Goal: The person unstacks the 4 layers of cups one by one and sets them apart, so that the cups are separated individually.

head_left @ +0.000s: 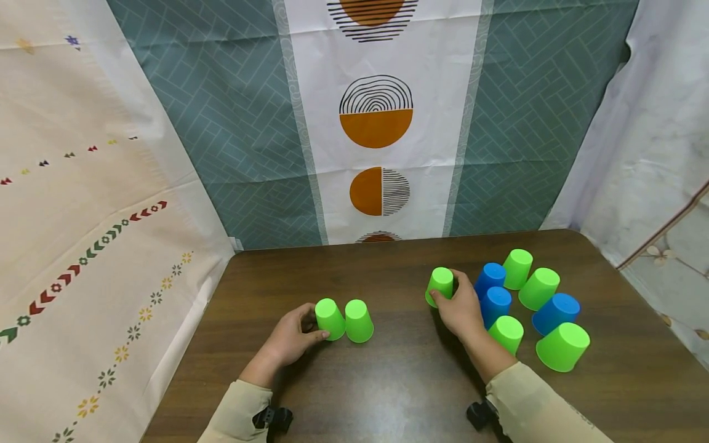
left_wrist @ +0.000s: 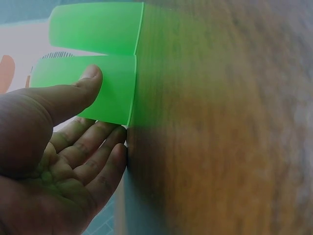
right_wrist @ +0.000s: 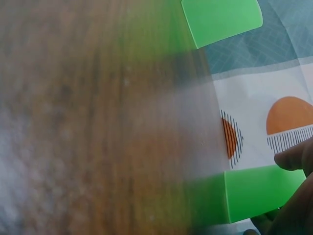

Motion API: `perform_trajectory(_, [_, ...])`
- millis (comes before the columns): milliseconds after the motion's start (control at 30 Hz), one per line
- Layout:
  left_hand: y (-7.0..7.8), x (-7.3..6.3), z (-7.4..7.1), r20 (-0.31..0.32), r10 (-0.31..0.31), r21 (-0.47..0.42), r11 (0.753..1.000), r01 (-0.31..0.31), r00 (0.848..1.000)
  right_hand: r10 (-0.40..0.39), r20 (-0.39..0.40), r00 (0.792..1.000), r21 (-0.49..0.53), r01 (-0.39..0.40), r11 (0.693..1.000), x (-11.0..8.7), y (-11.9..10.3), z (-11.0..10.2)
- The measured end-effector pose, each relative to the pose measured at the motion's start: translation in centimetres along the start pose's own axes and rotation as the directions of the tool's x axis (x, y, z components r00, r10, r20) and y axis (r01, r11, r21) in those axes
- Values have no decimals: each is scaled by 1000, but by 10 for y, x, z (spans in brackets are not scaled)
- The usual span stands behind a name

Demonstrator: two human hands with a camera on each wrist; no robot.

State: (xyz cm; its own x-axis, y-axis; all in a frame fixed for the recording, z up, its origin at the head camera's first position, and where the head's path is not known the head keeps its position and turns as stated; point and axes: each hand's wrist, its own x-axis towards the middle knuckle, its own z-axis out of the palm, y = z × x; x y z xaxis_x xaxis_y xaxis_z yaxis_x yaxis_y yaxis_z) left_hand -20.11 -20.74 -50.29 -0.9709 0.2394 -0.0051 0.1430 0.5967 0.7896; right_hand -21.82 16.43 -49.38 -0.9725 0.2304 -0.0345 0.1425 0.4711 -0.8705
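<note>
Two green cups stand upside down side by side at the table's middle left. My left hand holds the left green cup, its thumb across the near side and the fingers reaching round behind. Right beside it is the second green cup, which no hand touches. Farther right, my right hand grips another upside-down green cup between thumb and fingers. In the right wrist view this held cup shows at the lower right, partly covered by the hand.
On the right of the brown table stands a group of upside-down cups, among them a blue cup, a larger blue cup and a green cup. My right forearm passes close to them. A patterned cloth hangs behind the table.
</note>
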Motion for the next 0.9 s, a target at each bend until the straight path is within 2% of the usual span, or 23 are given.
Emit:
perform_trajectory(400, [1,0,0,2,7,-2,1000,-7,1000,-27,-38,999,25,28,999,0,-5,-2])
perform_trajectory(667, [1,0,-1,11,23,-25,999,-23,1000,-122,-92,988,32,125,992,-4,-13,-7])
perform_trajectory(900, [0,0,0,12,19,-34,999,-19,1000,-179,-64,982,45,182,982,-13,-25,-8])
